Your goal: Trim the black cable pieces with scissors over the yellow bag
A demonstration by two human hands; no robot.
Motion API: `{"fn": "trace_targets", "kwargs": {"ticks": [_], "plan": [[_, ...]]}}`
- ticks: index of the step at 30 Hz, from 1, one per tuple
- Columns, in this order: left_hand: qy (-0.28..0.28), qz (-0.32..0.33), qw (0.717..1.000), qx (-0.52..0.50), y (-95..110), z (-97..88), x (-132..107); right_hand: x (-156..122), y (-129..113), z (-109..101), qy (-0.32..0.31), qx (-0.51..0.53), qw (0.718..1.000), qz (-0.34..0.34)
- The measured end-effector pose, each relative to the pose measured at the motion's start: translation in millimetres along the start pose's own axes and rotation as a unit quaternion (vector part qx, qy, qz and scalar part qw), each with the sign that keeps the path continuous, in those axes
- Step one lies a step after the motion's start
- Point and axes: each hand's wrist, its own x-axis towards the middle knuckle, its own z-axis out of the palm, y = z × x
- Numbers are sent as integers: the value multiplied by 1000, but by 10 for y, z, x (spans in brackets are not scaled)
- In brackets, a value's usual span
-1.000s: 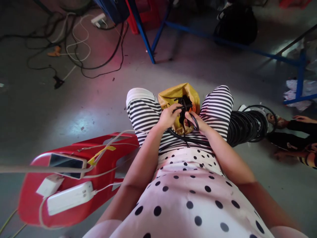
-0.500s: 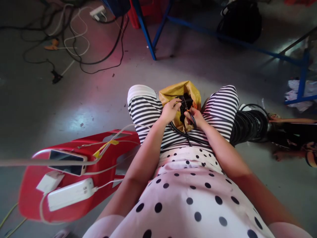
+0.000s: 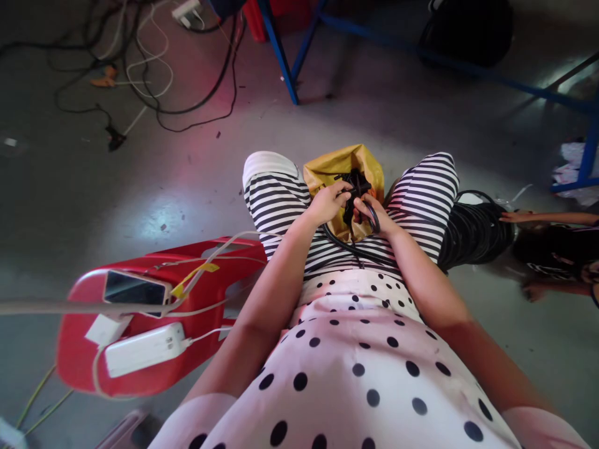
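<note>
My left hand [image 3: 330,201] is closed in a pinch over the mouth of a yellow bag [image 3: 322,167] between my knees. A thin dark piece is at its fingertips, too small to name. Close beside it, my right hand [image 3: 372,212] is closed around what looks like scissors, with a black loop handle [image 3: 374,219] showing at the fingers. The blades are hard to make out against the small black pieces [image 3: 358,181] in the bag. A black cable [image 3: 344,251] runs across my lap below both hands.
Left of me, a red stool [image 3: 140,377] bears a phone [image 3: 135,292], a white power bank [image 3: 146,349] and cords. A coil of black cable [image 3: 477,234] lies by my right knee, touched by another person's hand [image 3: 515,216]. Blue table legs [image 3: 283,59] and tangled cables are ahead.
The whole view has shifted slightly. My right hand has turned a little and stays close to my left over the bag. The other person's hand has moved onto the coil.
</note>
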Motion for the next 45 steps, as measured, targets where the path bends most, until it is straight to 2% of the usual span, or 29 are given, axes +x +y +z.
{"fn": "trace_targets", "kwargs": {"ticks": [5,12,19,31,35,39,45], "plan": [[3,-7,1000,-17,-8,-33,12,-10,26,-9,-2,-25,1000,-12],[31,-54,992,-113,-56,31,32,28,90,-17,62,-47,997,8],[33,-26,997,-65,-33,63,25,43,89,-25,62,-50,997,-10],[68,-87,981,-160,-17,78,45,68,163,-70,50,-92,994,9],[72,-78,985,-134,2,94,68,79,170,-82,54,-94,994,3],[41,-57,995,-66,19,113,73,94,143,-93,70,-88,994,2],[54,-78,993,-75,52,94,40,98,172,-97,61,-110,992,10]]}}
